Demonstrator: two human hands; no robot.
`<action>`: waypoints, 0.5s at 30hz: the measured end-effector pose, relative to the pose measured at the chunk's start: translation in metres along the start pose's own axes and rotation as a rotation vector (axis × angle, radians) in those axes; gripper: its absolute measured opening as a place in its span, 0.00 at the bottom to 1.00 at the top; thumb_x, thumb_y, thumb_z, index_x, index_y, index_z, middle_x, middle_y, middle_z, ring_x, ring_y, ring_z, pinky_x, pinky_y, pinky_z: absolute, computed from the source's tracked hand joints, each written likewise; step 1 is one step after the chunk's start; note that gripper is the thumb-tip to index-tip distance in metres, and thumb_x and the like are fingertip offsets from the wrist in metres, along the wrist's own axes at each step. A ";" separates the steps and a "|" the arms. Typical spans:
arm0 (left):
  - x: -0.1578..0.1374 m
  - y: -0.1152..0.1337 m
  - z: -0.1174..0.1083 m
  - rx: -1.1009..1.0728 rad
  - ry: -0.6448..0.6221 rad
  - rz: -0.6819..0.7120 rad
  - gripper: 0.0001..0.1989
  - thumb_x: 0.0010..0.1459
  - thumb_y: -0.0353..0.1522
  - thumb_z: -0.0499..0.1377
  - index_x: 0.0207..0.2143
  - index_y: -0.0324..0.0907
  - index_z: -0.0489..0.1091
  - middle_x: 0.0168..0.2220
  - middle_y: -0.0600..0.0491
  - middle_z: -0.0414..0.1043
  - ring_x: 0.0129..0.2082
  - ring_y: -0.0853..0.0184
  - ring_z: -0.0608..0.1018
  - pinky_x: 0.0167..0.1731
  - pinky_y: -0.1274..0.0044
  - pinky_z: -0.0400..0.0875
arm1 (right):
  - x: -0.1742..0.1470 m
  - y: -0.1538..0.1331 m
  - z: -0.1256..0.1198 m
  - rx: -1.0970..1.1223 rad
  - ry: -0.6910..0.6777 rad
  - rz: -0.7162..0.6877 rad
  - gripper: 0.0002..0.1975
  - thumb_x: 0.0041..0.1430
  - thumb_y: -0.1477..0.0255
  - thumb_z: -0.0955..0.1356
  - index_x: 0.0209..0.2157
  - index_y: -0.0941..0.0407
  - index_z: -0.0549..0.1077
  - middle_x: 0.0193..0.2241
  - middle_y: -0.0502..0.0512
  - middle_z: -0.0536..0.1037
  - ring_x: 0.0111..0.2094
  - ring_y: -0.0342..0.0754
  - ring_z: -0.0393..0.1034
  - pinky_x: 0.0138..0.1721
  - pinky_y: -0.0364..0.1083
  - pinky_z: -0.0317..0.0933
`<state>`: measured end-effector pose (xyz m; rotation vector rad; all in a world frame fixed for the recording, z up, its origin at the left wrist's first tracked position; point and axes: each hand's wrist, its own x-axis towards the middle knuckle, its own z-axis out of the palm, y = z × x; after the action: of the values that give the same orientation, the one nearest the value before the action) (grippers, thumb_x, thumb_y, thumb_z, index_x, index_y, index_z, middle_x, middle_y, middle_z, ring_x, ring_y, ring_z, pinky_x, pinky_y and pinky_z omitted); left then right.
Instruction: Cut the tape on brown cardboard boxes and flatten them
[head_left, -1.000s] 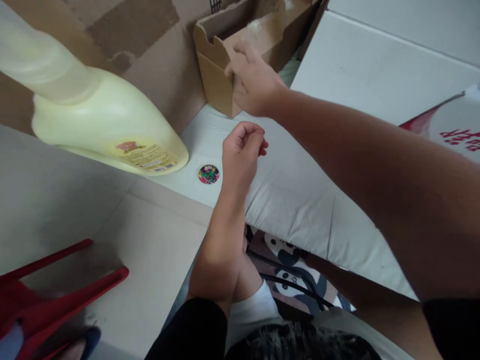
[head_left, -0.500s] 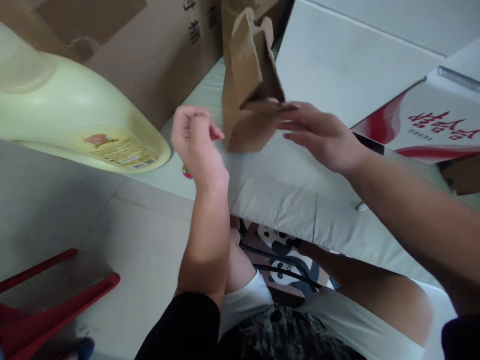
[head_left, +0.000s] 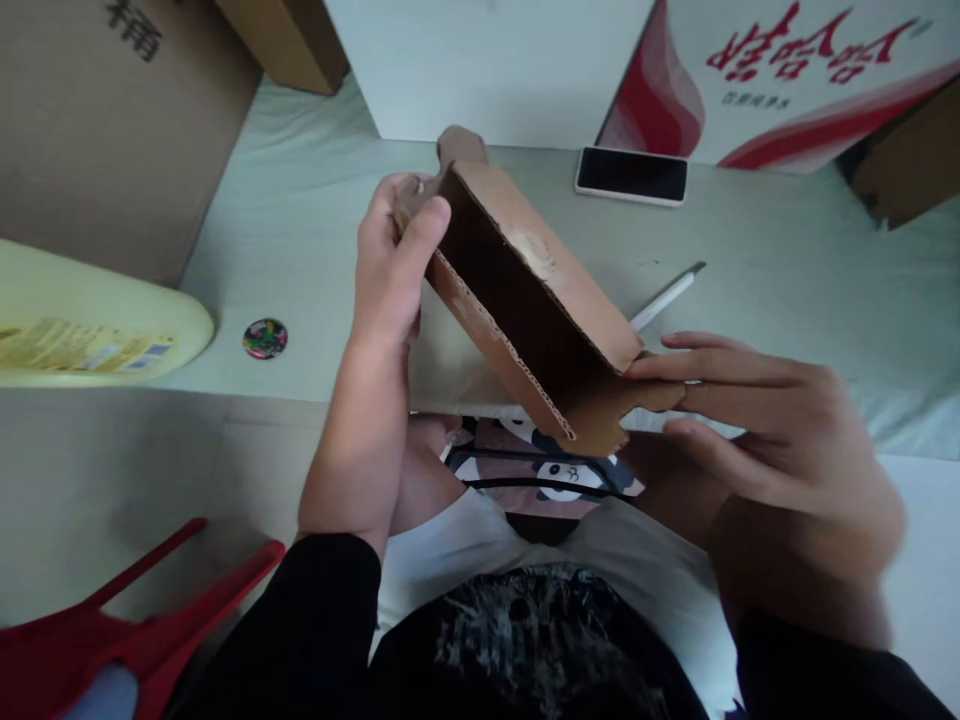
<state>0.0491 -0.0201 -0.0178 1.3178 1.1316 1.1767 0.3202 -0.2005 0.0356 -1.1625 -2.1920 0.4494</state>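
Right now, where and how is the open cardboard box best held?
Likely at its two ends, from left and right: the box is elongated and slanted, the left hand grips its far end, and the right hand touches the near-end flap.

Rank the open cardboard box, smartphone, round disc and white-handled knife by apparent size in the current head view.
1. Open cardboard box
2. Smartphone
3. Round disc and white-handled knife: visible areas too alike to rank.

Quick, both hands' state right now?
Left hand: closed on the long, open brown cardboard box.
Right hand: open, fingers touching its end flap.
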 end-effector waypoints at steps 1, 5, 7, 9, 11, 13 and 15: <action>0.000 0.000 0.009 -0.044 -0.002 0.056 0.22 0.57 0.47 0.72 0.42 0.46 0.68 0.37 0.54 0.72 0.46 0.64 0.76 0.47 0.76 0.71 | -0.001 0.000 -0.003 0.029 -0.006 0.052 0.08 0.67 0.73 0.71 0.39 0.47 0.83 0.48 0.50 0.87 0.46 0.52 0.85 0.58 0.54 0.79; 0.002 0.003 0.038 -0.189 0.002 0.061 0.11 0.60 0.39 0.65 0.39 0.46 0.66 0.35 0.54 0.70 0.41 0.65 0.74 0.47 0.75 0.72 | -0.013 0.005 -0.011 0.124 0.091 0.243 0.10 0.69 0.71 0.70 0.33 0.48 0.82 0.46 0.51 0.88 0.44 0.53 0.86 0.45 0.52 0.81; 0.003 0.003 0.050 -0.192 0.015 0.038 0.11 0.60 0.39 0.63 0.38 0.47 0.65 0.36 0.53 0.71 0.43 0.64 0.74 0.50 0.73 0.73 | -0.022 0.010 -0.013 0.149 0.172 0.314 0.11 0.70 0.69 0.70 0.32 0.48 0.82 0.47 0.50 0.87 0.42 0.54 0.85 0.43 0.53 0.81; 0.004 0.001 0.061 -0.185 0.013 0.076 0.15 0.58 0.44 0.65 0.37 0.47 0.65 0.39 0.53 0.73 0.46 0.62 0.75 0.52 0.72 0.73 | -0.032 0.017 -0.014 0.161 0.259 0.348 0.10 0.69 0.69 0.70 0.33 0.46 0.82 0.50 0.48 0.87 0.45 0.55 0.85 0.45 0.54 0.80; 0.004 -0.003 0.073 -0.177 -0.026 0.131 0.21 0.54 0.51 0.67 0.37 0.46 0.67 0.39 0.52 0.75 0.45 0.62 0.75 0.50 0.72 0.74 | -0.040 0.025 -0.017 0.153 0.320 0.366 0.08 0.69 0.69 0.71 0.38 0.44 0.84 0.56 0.46 0.84 0.56 0.57 0.82 0.53 0.56 0.79; 0.002 -0.006 0.086 -0.154 -0.102 0.152 0.25 0.52 0.54 0.67 0.39 0.45 0.71 0.39 0.52 0.76 0.44 0.62 0.77 0.48 0.71 0.74 | -0.045 0.032 -0.020 0.142 0.339 0.381 0.10 0.69 0.68 0.71 0.46 0.42 0.84 0.62 0.45 0.80 0.65 0.59 0.75 0.59 0.58 0.77; 0.000 -0.007 0.100 -0.100 -0.150 0.132 0.24 0.56 0.55 0.65 0.39 0.44 0.72 0.41 0.51 0.78 0.47 0.60 0.79 0.49 0.71 0.74 | -0.048 0.040 -0.022 0.127 0.344 0.395 0.12 0.69 0.68 0.71 0.50 0.40 0.83 0.64 0.45 0.78 0.66 0.61 0.74 0.57 0.59 0.79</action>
<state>0.1480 -0.0282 -0.0278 1.3955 0.8786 1.1921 0.3801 -0.2176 0.0129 -1.4832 -1.6219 0.5006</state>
